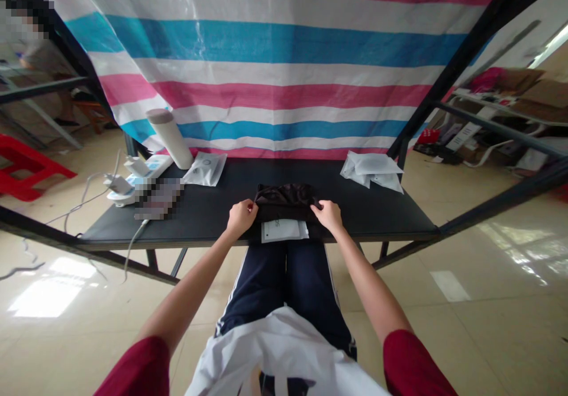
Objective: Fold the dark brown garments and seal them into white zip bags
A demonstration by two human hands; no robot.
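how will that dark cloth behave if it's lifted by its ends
Probably floppy: the dark cloth lies creased between the left hand and right hand, so it would likely sag. Its sheen hints it may slip over the white packet. It looks thin, so likely light.

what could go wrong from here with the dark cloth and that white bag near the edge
1. The white packet lies at the near edge of the table, against the dark garment; pulling the garment toward the body might push it off.
2. The left hand and right hand pinch only the garment's side edges, so the folded middle may sag open.
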